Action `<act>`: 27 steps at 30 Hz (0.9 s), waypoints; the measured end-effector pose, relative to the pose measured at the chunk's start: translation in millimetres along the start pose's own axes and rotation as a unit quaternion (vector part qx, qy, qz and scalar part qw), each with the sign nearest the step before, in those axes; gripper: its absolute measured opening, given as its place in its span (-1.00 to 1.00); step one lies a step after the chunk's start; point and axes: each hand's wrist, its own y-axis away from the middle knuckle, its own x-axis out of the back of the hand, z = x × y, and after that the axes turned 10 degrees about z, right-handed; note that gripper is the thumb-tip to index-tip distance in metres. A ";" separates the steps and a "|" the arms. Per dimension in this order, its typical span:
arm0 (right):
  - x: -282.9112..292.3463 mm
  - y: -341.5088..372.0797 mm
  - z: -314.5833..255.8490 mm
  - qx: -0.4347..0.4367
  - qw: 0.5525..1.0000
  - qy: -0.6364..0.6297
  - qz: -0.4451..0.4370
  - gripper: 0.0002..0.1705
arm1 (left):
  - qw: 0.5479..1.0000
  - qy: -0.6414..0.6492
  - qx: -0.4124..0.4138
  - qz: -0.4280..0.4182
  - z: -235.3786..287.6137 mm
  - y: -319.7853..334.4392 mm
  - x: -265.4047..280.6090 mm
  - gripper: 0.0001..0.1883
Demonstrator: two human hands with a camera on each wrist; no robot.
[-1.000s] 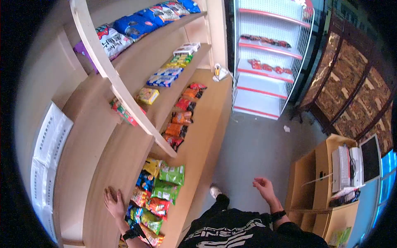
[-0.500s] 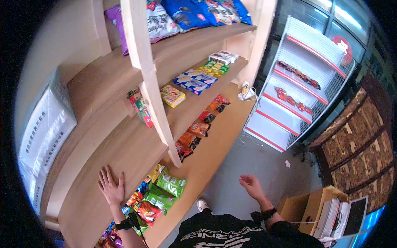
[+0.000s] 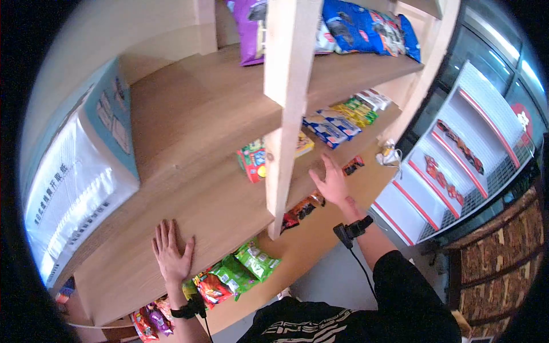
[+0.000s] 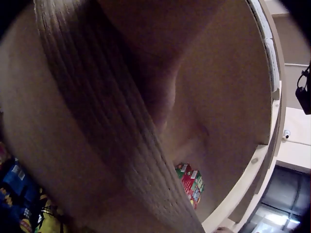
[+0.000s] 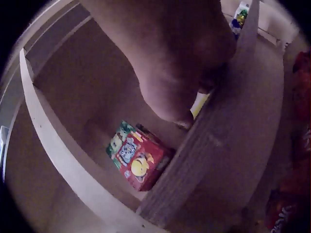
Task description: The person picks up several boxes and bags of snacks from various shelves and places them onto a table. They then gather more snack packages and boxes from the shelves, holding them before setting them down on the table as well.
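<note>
My left hand [image 3: 173, 254] rests on the bare wooden middle shelf [image 3: 211, 208] near its front edge, palm down and fingers spread. Right of the upright post [image 3: 278, 154], my right hand [image 3: 331, 182] reaches in over the front edge of that shelf, its fingers straight and holding nothing. Just beyond it are blue-and-white packs [image 3: 331, 128] and a yellow box [image 3: 304, 144], which the post partly covers. A red-and-green box [image 5: 138, 155] stands behind the post; the right wrist view shows it beside that hand, whose fingertips are mostly hidden there.
Bags of snacks [image 3: 240, 268] lie on the lower shelf. Large blue bags [image 3: 366, 28] and a purple bag [image 3: 249, 31] fill part of the upper shelf, and a plastic-wrapped package [image 3: 80, 188] stands at its left. A white wire rack [image 3: 457, 154] is to the right.
My right hand has come up from over the floor to the middle shelf. My left hand stays flat on the board. The head view has swung left, so the shelves appear farther right.
</note>
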 end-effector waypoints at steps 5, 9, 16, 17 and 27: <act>-42.9 16.4 22.7 0.054 0.986 0.134 -0.081 -0.22 | 1.000 0.001 0.012 -0.005 2.1 -1.6 1.5 -0.22; -43.5 16.4 15.4 0.085 0.980 0.163 -0.070 -0.27 | 1.000 -0.003 0.006 -0.009 3.7 -2.1 2.8 -0.22; -40.1 16.9 17.2 0.095 0.978 0.161 -0.088 -0.24 | 0.999 -0.047 0.000 -0.016 10.7 -3.4 -3.2 -0.26; -39.9 16.6 17.6 0.106 0.974 0.177 -0.096 -0.20 | 0.998 -0.055 0.014 -0.016 10.1 -3.0 -8.0 -0.25; -25.9 8.3 25.8 0.143 0.977 0.098 -0.124 -0.15 | 0.981 -0.104 0.158 -0.031 41.2 -11.0 -35.9 -0.08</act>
